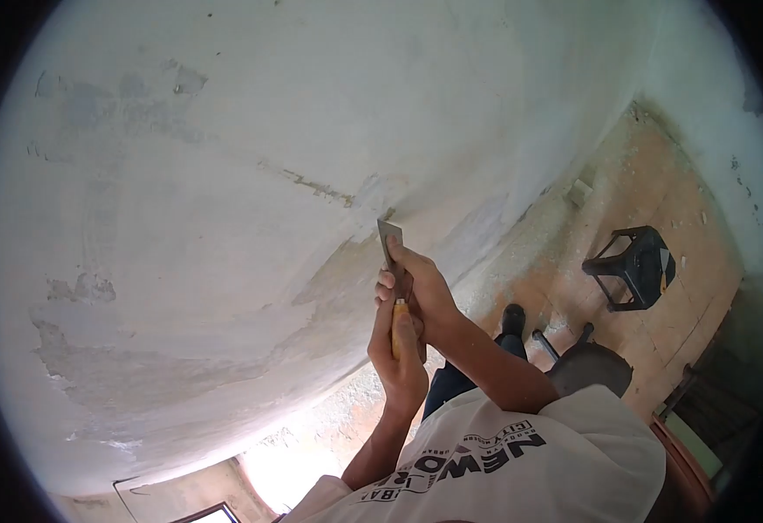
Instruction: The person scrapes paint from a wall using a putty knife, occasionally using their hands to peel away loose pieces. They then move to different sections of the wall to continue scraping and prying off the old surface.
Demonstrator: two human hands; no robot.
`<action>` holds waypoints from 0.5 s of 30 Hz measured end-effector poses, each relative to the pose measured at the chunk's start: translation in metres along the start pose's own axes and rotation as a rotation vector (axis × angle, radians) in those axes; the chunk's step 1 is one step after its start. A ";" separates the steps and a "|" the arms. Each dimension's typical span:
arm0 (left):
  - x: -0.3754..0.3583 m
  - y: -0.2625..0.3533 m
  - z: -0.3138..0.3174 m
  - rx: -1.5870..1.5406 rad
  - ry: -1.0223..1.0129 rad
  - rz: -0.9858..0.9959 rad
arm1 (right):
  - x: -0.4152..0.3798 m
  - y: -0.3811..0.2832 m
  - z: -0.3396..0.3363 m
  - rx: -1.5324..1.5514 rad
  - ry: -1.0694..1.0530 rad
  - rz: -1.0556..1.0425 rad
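Observation:
My left hand (401,364) is wrapped round the yellow wooden handle of a putty knife (389,234). Higher up, my right hand (425,292) grips the same tool around its metal blade, thumb lying along it. The blade's end meets or nearly meets the white wall (224,218), by a small dark spot. Beside it runs a narrow chipped strip (319,185), and a larger bare grey-beige patch (338,270) lies below left. Part of the handle is hidden by my fingers.
A black plastic stool (630,270) stands on the tiled floor (687,322) at right, with an orange-handled tool (664,272) on its seat. A dark rounded seat (592,368) is close by my leg. Debris lies along the wall's foot. Bright light enters at lower left.

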State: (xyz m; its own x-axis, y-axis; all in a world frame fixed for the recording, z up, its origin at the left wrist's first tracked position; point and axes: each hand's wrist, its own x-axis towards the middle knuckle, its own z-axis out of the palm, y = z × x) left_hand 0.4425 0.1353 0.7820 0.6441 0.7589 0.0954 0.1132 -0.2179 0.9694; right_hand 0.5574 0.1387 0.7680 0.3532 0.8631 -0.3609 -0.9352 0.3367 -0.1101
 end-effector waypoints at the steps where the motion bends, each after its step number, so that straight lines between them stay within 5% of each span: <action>1: 0.006 -0.004 0.002 0.033 0.010 0.084 | 0.002 -0.004 0.001 0.015 -0.035 -0.014; 2: 0.009 -0.006 0.003 0.067 0.028 0.167 | 0.003 -0.005 0.001 0.027 -0.073 -0.022; 3: 0.004 0.022 0.009 -0.057 0.016 -0.065 | 0.004 -0.004 0.002 0.022 -0.077 -0.015; 6: 0.000 0.022 0.003 -0.075 0.022 -0.140 | 0.001 -0.004 0.003 -0.001 -0.064 -0.056; 7: 0.001 0.010 0.005 0.000 0.062 0.087 | -0.003 -0.001 0.002 -0.018 -0.063 -0.052; 15: 0.008 0.013 0.015 -0.138 0.027 -0.009 | -0.001 -0.022 0.013 -0.171 -0.064 -0.094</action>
State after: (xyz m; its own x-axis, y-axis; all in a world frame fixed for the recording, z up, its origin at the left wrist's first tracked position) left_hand 0.4607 0.1294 0.7922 0.6224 0.7774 0.0906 0.0126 -0.1256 0.9920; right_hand 0.5782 0.1354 0.7825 0.4348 0.8549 -0.2831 -0.8870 0.3524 -0.2983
